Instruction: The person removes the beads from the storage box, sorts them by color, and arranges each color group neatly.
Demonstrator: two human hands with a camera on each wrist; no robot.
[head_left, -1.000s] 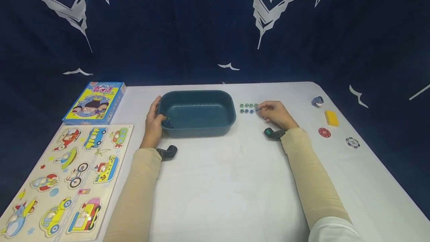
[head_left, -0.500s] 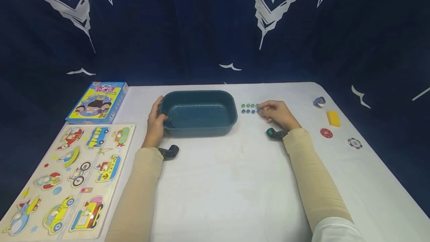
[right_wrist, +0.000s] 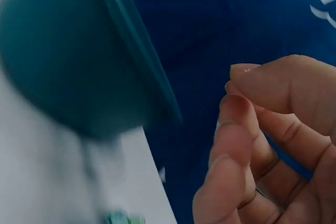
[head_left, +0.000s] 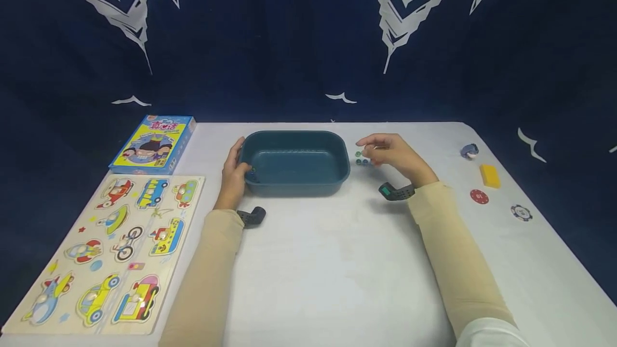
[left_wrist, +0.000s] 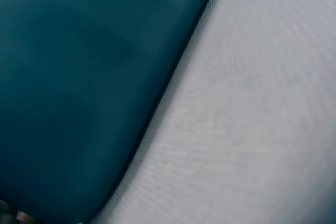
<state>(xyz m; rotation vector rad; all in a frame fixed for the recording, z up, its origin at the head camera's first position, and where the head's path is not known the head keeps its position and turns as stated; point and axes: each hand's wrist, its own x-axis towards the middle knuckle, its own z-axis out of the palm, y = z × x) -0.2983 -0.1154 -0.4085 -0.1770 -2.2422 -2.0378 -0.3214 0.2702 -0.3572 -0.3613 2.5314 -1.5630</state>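
My left hand [head_left: 232, 180] grips the left end of a teal plastic bin [head_left: 301, 190], thumb over the rim and fingers along the outer wall. A few marbles [head_left: 254, 173] lie inside the bin by that thumb. To the right of the bin, green marbles [head_left: 358, 154] and blue marbles [head_left: 359, 162] stand in two short rows, partly hidden by my right hand [head_left: 392, 155]. That hand hovers over them, fingers loosely bent, with nothing visible between thumb and fingertips in the right wrist view. The left wrist view is filled by the bin's wall [left_wrist: 79, 77] and the white tablecloth.
A wooden picture puzzle board [head_left: 122, 213] and a blue-yellow box [head_left: 168, 155] lie at the left. Along the right side are a small blue-white figure [head_left: 469, 151], a yellow block [head_left: 489, 175], a red chip [head_left: 479, 196] and a white-black chip [head_left: 521, 212]. A dark blue curtain hangs behind.
My right hand has come off the end of the blue row and risen up and left over the marbles. The left hand keeps its grip on the bin; the whole view has shifted slightly.
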